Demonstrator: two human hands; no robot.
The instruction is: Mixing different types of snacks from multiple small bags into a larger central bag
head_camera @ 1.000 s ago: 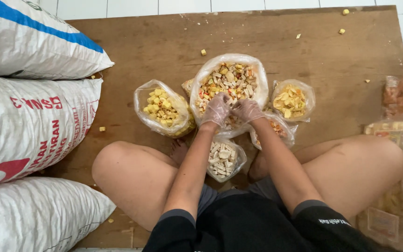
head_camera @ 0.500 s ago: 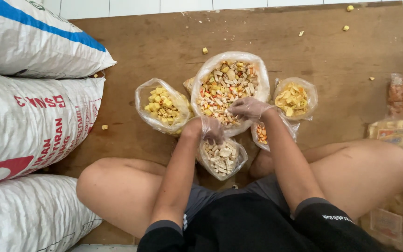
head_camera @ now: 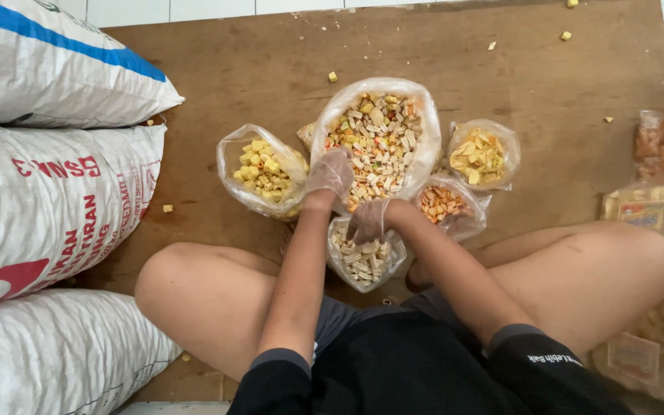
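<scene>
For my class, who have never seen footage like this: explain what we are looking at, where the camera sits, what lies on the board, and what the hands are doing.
There is no machine here. The picture comes from a camera worn on a person's head, looking down at their own lap and arms as they sit cross-legged on a wooden board. Both hands wear thin clear gloves. The left hand rests at the edge of the big bag of mixed snack pieces. The right hand is at the mouth of the small bag of pale pieces nearest the body; what it grips, if anything, cannot be told. Around these stand three more open clear bags: yellow cubes, yellow chips and orange pieces. Large woven sacks are stacked on the person's left, packets on the right, and crumbs are scattered on the board.
</scene>
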